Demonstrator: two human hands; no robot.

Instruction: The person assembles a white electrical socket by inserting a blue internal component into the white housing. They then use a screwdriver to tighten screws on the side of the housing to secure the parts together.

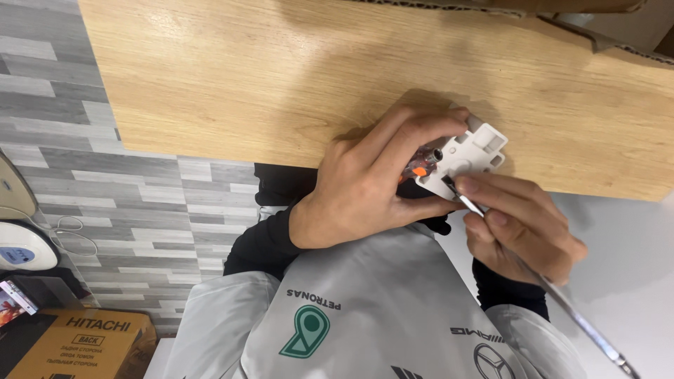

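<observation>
My left hand (368,186) grips a small white plastic part (469,151) at the near edge of a wooden table (281,77). A small piece with orange and clear sections (420,165) shows between its fingers and the part. My right hand (523,228) pinches a long thin metal tool (562,298). The tool's tip touches the lower side of the white part, and its shaft runs down to the lower right. Both arms wear black sleeves under a grey printed shirt (365,309).
Grey plank flooring (140,203) lies to the left. A brown cardboard box (77,344) and a white round device with a cable (24,245) sit at the lower left. Cardboard edges (604,31) rest at the table's far right corner.
</observation>
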